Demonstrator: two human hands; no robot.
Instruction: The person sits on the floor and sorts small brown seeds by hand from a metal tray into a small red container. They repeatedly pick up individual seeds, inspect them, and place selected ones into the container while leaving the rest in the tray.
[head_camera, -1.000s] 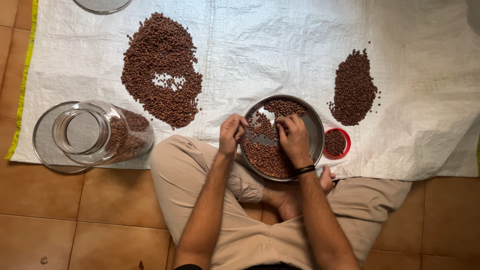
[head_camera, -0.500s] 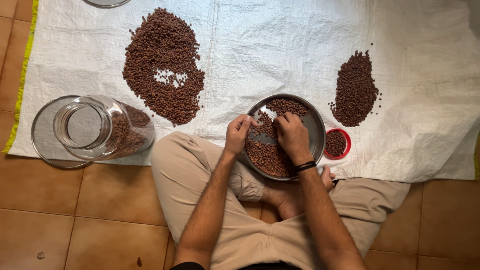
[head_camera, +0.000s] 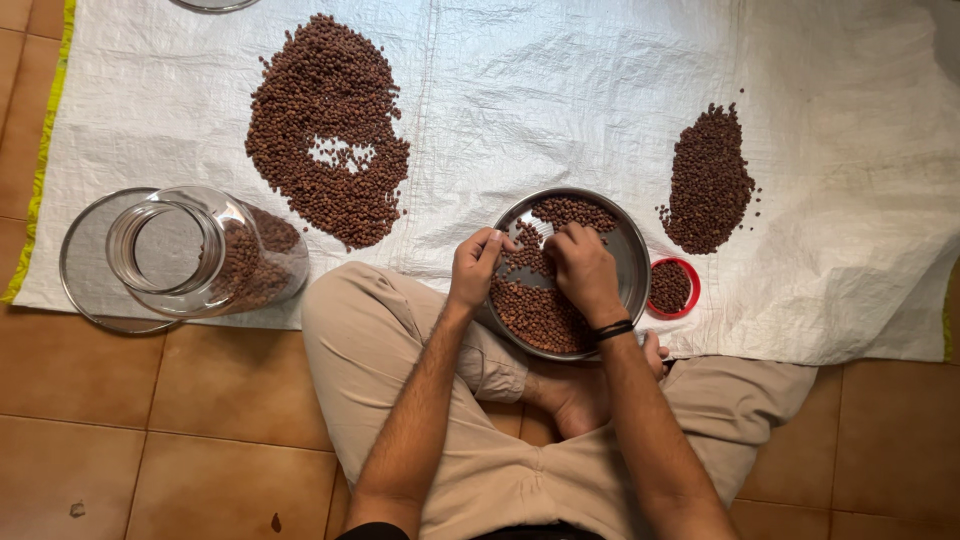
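Left hand: the left hand (head_camera: 474, 268) sits at the 9 o'clock rim of the steel plate (head_camera: 632, 262), fingers (head_camera: 492, 246) curled together with the tips pinched; whether a seed is caught between them cannot be told.
Right hand: the right hand (head_camera: 583, 272) lies over the plate's middle, knuckles up, fingers (head_camera: 562, 241) bent down onto the brown seeds (head_camera: 535, 315); how far they are closed underneath, and whether they hold anything, is hidden. A black band (head_camera: 613, 330) circles the wrist.
Steel plate: round and shallow, resting against the person's crossed legs at the near edge of the white sheet (head_camera: 560, 90). Seeds crowd its 6 o'clock half, a smaller patch lies toward 12 o'clock, and bare metal shows between.
Red bowl: a small red bowl (head_camera: 690, 272) touches the plate at 3 o'clock and holds a few of the same seeds.
Small heap: a narrow seed heap (head_camera: 710, 180) lies on the sheet at 1 o'clock from the plate, near it.
Large heap: a broad seed heap (head_camera: 325, 120) lies at 10 o'clock from the plate, well apart, with a bare patch inside it.
Glass jar: a clear jar (head_camera: 205, 255) lies tilted at 9 o'clock, well apart, mouth toward the camera, some seeds inside, on a round metal lid (head_camera: 82, 290).
Floor: brown tiles (head_camera: 200, 430) surround the sheet.
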